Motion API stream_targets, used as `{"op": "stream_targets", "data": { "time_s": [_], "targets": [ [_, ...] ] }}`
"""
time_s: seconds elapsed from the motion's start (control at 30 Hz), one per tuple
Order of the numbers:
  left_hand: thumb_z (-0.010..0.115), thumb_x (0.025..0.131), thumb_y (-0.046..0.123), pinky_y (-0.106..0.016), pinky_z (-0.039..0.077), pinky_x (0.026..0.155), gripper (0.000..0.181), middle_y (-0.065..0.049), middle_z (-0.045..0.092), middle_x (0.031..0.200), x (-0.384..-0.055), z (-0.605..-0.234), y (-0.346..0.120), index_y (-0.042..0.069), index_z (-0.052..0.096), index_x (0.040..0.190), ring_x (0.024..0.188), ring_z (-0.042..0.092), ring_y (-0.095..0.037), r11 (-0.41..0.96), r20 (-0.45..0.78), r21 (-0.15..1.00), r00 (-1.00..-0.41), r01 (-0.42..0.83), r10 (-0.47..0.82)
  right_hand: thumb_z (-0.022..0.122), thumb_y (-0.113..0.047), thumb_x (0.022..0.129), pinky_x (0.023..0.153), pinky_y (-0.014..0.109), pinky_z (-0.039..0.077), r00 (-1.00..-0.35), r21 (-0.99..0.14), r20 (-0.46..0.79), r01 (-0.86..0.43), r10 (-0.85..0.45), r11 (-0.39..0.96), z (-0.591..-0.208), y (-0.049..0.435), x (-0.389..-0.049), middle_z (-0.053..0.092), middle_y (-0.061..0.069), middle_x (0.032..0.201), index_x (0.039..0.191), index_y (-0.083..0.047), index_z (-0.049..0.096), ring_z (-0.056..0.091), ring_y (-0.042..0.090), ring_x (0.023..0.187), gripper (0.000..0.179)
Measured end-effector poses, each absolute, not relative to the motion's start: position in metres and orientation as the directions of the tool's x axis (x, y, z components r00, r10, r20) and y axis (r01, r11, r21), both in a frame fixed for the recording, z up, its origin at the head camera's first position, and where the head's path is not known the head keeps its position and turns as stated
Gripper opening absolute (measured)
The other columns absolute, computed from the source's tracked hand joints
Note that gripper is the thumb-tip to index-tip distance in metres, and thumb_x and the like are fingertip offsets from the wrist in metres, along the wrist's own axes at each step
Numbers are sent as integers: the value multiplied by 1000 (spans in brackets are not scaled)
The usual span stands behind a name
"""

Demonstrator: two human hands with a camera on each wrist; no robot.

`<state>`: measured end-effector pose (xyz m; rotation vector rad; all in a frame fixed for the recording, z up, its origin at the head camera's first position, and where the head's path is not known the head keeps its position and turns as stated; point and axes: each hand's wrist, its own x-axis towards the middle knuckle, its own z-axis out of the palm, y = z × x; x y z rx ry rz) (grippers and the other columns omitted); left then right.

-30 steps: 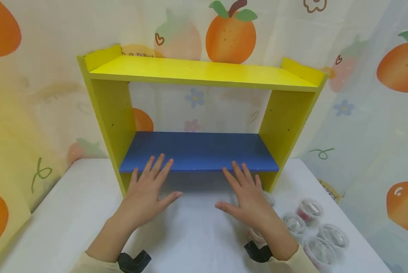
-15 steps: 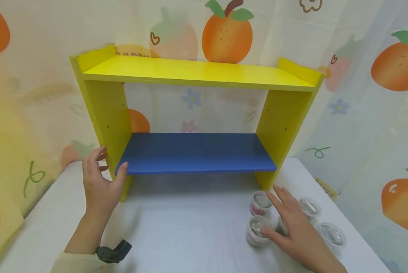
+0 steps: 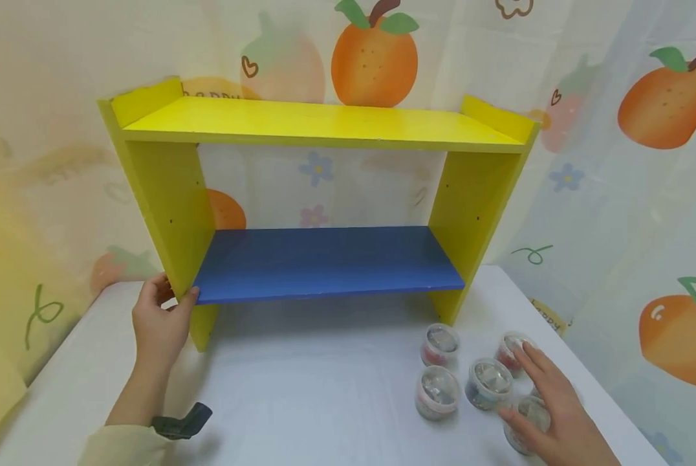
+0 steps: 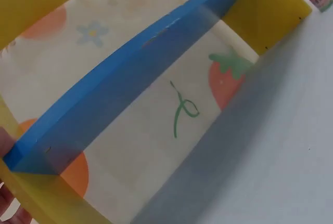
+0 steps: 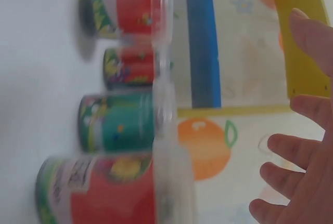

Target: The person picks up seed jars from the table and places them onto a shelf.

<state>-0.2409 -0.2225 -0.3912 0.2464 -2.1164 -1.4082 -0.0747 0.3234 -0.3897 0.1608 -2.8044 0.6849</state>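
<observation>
A yellow two-tier shelf (image 3: 319,120) with a blue lower board (image 3: 325,262) stands on the white table. My left hand (image 3: 158,323) grips its left side panel (image 3: 157,213) level with the blue board, thumb at the front edge and fingers round the outside. In the left wrist view the thumb (image 4: 5,142) lies at the board's corner. My right hand (image 3: 563,414), fingers spread, is over the small clear-lidded tubs at the right and holds nothing. Red and teal labels show on the tubs in the right wrist view, among them a teal tub (image 5: 122,122). The hand partly hides the rearmost ones.
Several tubs stand in a loose group by the shelf's right foot, including a front left tub (image 3: 437,393) and a middle tub (image 3: 489,384). A fruit-printed cloth (image 3: 604,213) hangs behind. The white table's (image 3: 325,388) right edge runs close beside the tubs.
From in front of the blue board, both hands have moved apart. My left hand has gone left and taken hold of the side panel; my right hand has moved right, over the tubs.
</observation>
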Motion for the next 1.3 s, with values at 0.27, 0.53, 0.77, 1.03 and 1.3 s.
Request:
{"op": "stream_targets", "data": {
  "time_s": [0.27, 0.53, 0.77, 1.03, 1.3],
  "targets": [
    [69, 92, 30, -6, 48, 82, 52, -4, 55, 129, -241, -389, -232, 12, 52, 137, 113, 50, -12, 394, 257, 916, -859, 71, -443, 73, -41, 87, 94, 78, 30, -972, -511, 207, -8, 114, 859, -402, 348, -63, 30, 23, 156, 155, -13, 28, 30, 52, 136, 87],
    [66, 92, 39, -15, 51, 92, 59, -5, 51, 135, -240, -384, -236, 15, 48, 143, 125, 47, -22, 403, 167, 915, -897, -14, -409, 63, -59, 87, 97, 77, 30, -956, -546, -88, 281, 279, 789, -410, 365, -62, 23, 30, 156, 156, -7, 20, 25, 56, 136, 97],
    [64, 93, 38, -25, 50, 99, 60, -8, 49, 138, -241, -385, -236, 13, 45, 143, 129, 45, -25, 394, 147, 919, -901, -28, -407, 63, -68, 82, 99, 64, 43, -931, -560, -136, 355, 340, 749, -413, 366, -62, 30, 25, 154, 154, -6, 25, 29, 48, 133, 102],
    [65, 93, 37, -22, 51, 97, 58, -6, 49, 136, -240, -386, -236, 13, 46, 143, 127, 45, -23, 380, 142, 925, -903, -26, -407, 69, -66, 79, 92, 47, 53, -932, -508, -221, 361, 287, 782, -419, 365, -68, 31, 28, 152, 152, -3, 29, 32, 44, 129, 104],
    [66, 92, 38, -15, 51, 89, 58, -4, 50, 134, -241, -388, -238, 15, 47, 142, 126, 45, -22, 373, 134, 927, -903, -31, -409, 75, -62, 75, 77, 26, 52, -958, -488, -118, 284, 260, 826, -425, 368, -66, 43, 27, 145, 146, -3, 40, 41, 40, 122, 98]
  ]
}}
